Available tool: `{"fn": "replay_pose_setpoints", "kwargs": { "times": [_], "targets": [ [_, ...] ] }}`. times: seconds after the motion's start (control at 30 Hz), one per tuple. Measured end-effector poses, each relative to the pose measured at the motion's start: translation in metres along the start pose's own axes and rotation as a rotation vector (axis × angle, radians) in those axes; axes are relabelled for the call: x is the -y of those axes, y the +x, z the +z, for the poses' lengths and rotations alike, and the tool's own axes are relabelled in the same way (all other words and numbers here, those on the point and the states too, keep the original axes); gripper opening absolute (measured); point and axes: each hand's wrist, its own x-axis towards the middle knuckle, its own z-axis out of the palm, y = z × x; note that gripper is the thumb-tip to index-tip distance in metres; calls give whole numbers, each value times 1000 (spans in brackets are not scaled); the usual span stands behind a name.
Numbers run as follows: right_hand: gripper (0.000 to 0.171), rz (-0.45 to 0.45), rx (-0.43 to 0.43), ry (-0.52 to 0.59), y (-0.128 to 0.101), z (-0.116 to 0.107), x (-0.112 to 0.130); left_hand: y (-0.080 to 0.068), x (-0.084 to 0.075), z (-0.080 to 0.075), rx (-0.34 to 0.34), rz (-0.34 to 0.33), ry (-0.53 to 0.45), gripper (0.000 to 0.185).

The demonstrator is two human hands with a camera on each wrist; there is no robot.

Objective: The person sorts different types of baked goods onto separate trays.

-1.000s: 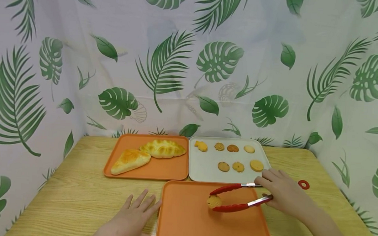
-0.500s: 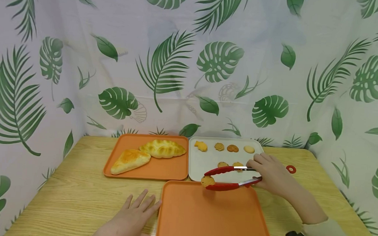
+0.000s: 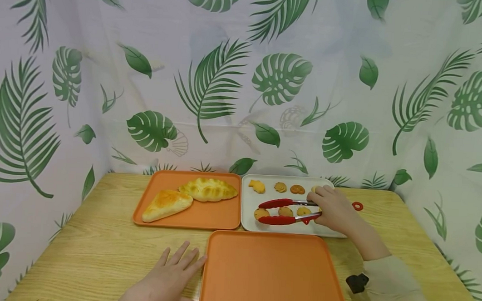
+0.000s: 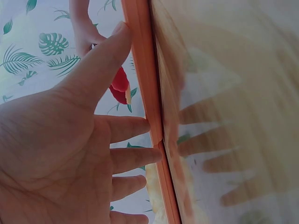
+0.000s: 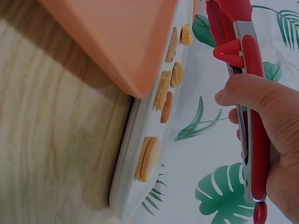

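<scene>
My right hand [image 3: 332, 209] grips red-and-silver tongs [image 3: 278, 220]. Between the tong tips is a round cookie [image 3: 261, 214], over the left front part of the white tray [image 3: 247, 221]; whether it touches the tray I cannot tell. On that tray lie a fish-shaped cookie [image 3: 257, 186], a swirled cookie [image 3: 280, 187], a pretzel-shaped one [image 3: 298, 189], a spotted one [image 3: 285, 211] and a flower-shaped one [image 3: 303, 211]. A thick round cookie [image 5: 147, 158] shows in the right wrist view. My left hand [image 3: 164, 278] lies with spread fingers at the left edge of the front orange tray [image 3: 275, 275].
A second orange tray [image 3: 208, 219] stands back left, holding a triangular bread [image 3: 166, 205] and a braided bread [image 3: 208, 190]. All trays rest on a wooden table [image 3: 97, 243]. A leaf-patterned cloth [image 3: 227, 100] surrounds the table's back and sides.
My right hand has moved back and left with the tongs, carrying the round cookie from above the front orange tray to over the white tray. The left hand has stayed put.
</scene>
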Motion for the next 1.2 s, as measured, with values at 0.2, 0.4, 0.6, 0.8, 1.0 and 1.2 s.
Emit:
{"fn": "replay_pose_setpoints", "kwargs": {
  "times": [0.2, 0.4, 0.6, 0.8, 1.0, 1.2],
  "targets": [
    [40, 34, 29, -10, 9, 11, -1, 1, 0, 0, 3, -3, 1, 101],
    [46, 63, 63, -11, 17, 17, 3, 2, 1, 0, 5, -5, 16, 101],
    [48, 104, 109, -22, 22, 19, 7, 2, 2, 0, 17, -10, 11, 100],
    [51, 82, 90, -47, 19, 18, 7, 2, 2, 0, 25, -11, 4, 99],
    [47, 79, 46, -39, 6, 10, 4, 3, 2, 1, 16, -6, 25, 99],
    [46, 124, 53, -10, -16, -2, -1, 4, 3, 1, 31, -14, 35, 98]
  ]
}}
